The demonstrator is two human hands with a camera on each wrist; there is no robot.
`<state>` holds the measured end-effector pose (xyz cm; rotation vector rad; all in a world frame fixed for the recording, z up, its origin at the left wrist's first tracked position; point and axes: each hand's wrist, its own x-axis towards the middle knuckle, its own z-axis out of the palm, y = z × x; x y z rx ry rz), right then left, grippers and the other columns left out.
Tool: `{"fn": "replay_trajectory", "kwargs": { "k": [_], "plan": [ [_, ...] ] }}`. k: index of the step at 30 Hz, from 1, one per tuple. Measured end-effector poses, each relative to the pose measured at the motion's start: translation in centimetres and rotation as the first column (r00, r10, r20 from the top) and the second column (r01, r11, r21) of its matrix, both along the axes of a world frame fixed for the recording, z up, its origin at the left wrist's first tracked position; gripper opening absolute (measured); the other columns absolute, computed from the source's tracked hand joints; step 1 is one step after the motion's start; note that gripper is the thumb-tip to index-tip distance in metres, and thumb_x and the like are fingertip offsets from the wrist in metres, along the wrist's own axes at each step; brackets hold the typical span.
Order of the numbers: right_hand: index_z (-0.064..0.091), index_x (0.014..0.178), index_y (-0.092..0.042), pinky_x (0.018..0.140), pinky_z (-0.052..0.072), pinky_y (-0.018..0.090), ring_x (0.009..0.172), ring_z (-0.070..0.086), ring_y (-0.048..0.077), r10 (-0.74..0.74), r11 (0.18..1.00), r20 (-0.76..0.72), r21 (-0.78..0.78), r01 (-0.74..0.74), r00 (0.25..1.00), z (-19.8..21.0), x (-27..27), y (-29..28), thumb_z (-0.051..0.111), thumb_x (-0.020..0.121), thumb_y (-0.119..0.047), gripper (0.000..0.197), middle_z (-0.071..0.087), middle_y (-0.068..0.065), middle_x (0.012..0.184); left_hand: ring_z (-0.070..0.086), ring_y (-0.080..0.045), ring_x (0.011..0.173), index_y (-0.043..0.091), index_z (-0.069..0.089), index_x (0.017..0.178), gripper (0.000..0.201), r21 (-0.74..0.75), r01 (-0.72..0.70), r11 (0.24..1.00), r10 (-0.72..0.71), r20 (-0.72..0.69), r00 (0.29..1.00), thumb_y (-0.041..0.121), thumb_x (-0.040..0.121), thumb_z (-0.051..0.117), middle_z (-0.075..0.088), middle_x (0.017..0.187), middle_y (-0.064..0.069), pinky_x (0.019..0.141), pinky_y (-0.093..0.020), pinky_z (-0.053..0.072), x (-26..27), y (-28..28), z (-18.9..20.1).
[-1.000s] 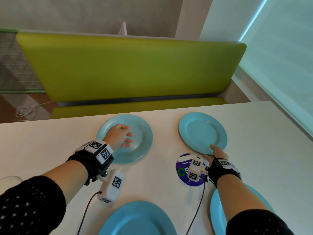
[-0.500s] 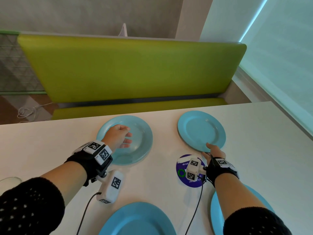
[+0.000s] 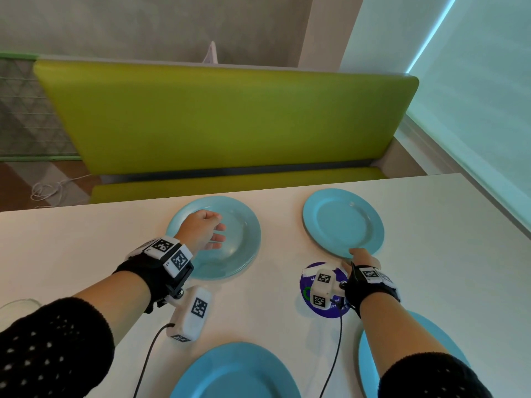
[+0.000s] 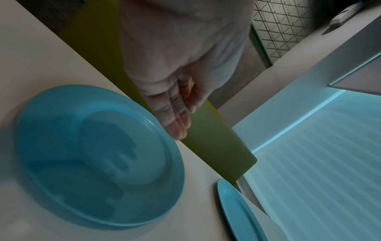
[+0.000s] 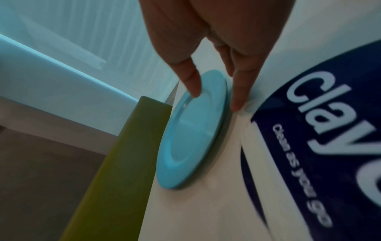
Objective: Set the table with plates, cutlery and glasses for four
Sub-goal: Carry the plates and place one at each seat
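Note:
Four light blue plates lie on the white table [image 3: 86, 254]. My left hand [image 3: 214, 231] hovers over the far left plate [image 3: 241, 248] with its fingers [image 4: 175, 120] straight, holding nothing; its shadow falls on that plate [image 4: 62, 146]. My right hand [image 3: 360, 255] is at the near rim of the far right plate [image 3: 343, 222]. There the thumb [image 5: 190, 78] lies on top of the rim [image 5: 214, 84] and a finger [image 5: 241, 91] runs along its edge down to the table. This plate [image 5: 191, 138] lies flat. Two more plates sit near me, one in the middle [image 3: 235, 372] and one at the right [image 3: 370, 351].
A green bench [image 3: 224, 119] runs along the table's far side. A round dark blue sticker [image 3: 309, 300] is stuck on the table under my right wrist. A window blind [image 3: 488, 81] fills the right. A pale, clear rounded rim [image 3: 17, 304] shows at the left edge.
My right hand has edged the far right plate slightly away from me. My left hand has stayed over the far left plate, with its fingers a little straighter.

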<state>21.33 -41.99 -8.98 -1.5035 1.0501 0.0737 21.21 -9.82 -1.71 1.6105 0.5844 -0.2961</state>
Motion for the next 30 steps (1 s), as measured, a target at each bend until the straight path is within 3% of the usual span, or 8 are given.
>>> {"fn": "replay_trajectory", "kwargs": {
  "k": [4, 8, 11, 15, 18, 22, 24, 30],
  "plan": [
    [0.051, 0.106, -0.011, 0.075, 0.047, 0.036, 0.096, 0.059, 0.035, 0.286, 0.873, -0.189, -0.353, -0.337, 0.939, 1.1, -1.7, 3.9, 0.054, 0.090, -0.024, 0.021, 0.058, 0.015, 0.105, 0.058, -0.019, 0.067, 0.011, 0.052, 0.101, 0.011, -0.003, -0.002, 1.000, 0.002, 0.002, 1.000, 0.019, 0.099, 0.044, 0.059, 0.085, -0.005, 0.066, -0.032, 0.053, 0.0, 0.0, 0.0],
    [0.055, 0.117, -0.006, 0.089, 0.050, 0.036, 0.101, 0.060, 0.027, 0.503, 0.833, -0.195, -0.149, -0.533, 0.842, 1.0, -0.5, 8.7, 0.056, 0.091, -0.017, 0.029, 0.060, 0.013, 0.114, 0.058, -0.019, 0.066, 0.010, 0.052, 0.105, 0.013, -0.009, -0.014, 1.000, 0.014, 0.007, 1.000, 0.019, 0.098, 0.045, 0.059, 0.083, -0.003, 0.065, -0.032, 0.053, -0.1, 0.6, 0.0],
    [0.055, 0.082, -0.009, 0.069, 0.051, 0.029, 0.066, 0.055, 0.019, 0.427, 0.896, -0.091, 0.180, -0.406, 0.900, 0.3, 0.7, 13.0, 0.051, 0.093, -0.013, 0.013, 0.057, 0.006, 0.077, 0.058, -0.018, 0.066, 0.010, 0.051, 0.105, 0.013, -0.007, -0.031, 0.999, 0.032, 0.013, 0.999, 0.019, 0.099, 0.045, 0.058, 0.082, -0.003, 0.063, -0.030, 0.052, -0.4, 1.3, 0.0],
    [0.049, 0.062, -0.020, 0.058, 0.050, 0.019, 0.055, 0.052, 0.011, 0.565, 0.824, -0.129, 0.133, -0.550, 0.815, -1.0, 1.2, 16.3, 0.051, 0.092, -0.016, 0.030, 0.054, -0.008, 0.033, 0.057, -0.018, 0.064, 0.009, 0.051, 0.103, 0.012, 0.005, -0.070, 0.998, 0.069, 0.028, 0.997, 0.018, 0.098, 0.045, 0.058, 0.080, -0.003, 0.062, -0.030, 0.052, -0.8, 2.7, 0.2],
    [0.048, 0.068, -0.024, 0.063, 0.052, 0.019, 0.063, 0.054, 0.009, 0.582, 0.810, -0.106, 0.153, -0.565, 0.806, -1.5, 1.3, 17.4, 0.049, 0.094, -0.014, 0.028, 0.052, -0.023, 0.033, 0.058, -0.019, 0.065, 0.010, 0.052, 0.101, 0.012, 0.008, -0.093, 0.996, 0.092, 0.028, 0.995, 0.019, 0.098, 0.046, 0.058, 0.081, -0.004, 0.064, -0.032, 0.053, -1.1, 4.0, 0.2],
    [0.045, 0.070, -0.022, 0.052, 0.050, 0.014, 0.065, 0.055, 0.008, 0.640, 0.768, -0.109, 0.132, -0.627, 0.761, -1.5, 1.3, 17.8, 0.046, 0.095, -0.007, 0.029, 0.061, -0.002, 0.060, 0.058, -0.019, 0.064, 0.013, 0.053, 0.090, 0.011, 0.015, -0.111, 0.994, 0.110, 0.020, 0.994, 0.019, 0.098, 0.046, 0.059, 0.083, -0.005, 0.058, -0.028, 0.054, -1.6, 5.3, 0.0],
    [0.043, 0.070, -0.021, 0.059, 0.052, 0.015, 0.067, 0.054, 0.008, 0.643, 0.765, -0.101, 0.134, -0.630, 0.760, -1.6, 1.3, 17.8, 0.044, 0.095, -0.005, 0.030, 0.052, -0.002, 0.076, 0.058, -0.019, 0.064, 0.013, 0.052, 0.092, 0.010, 0.019, -0.117, 0.993, 0.117, 0.020, 0.993, 0.019, 0.098, 0.047, 0.060, 0.082, -0.004, 0.059, -0.029, 0.053, -1.9, 5.6, 0.0],
    [0.044, 0.069, -0.021, 0.085, 0.055, 0.028, 0.079, 0.058, 0.018, 0.612, 0.791, -0.089, 0.101, -0.604, 0.786, -2.0, 1.4, 17.3, 0.043, 0.095, -0.004, 0.031, 0.051, -0.001, 0.078, 0.058, -0.020, 0.066, 0.011, 0.052, 0.098, 0.011, 0.019, -0.137, 0.990, 0.136, 0.016, 0.991, 0.020, 0.098, 0.046, 0.060, 0.083, -0.005, 0.062, -0.031, 0.053, -2.5, 6.1, 0.2]
  ]
}}
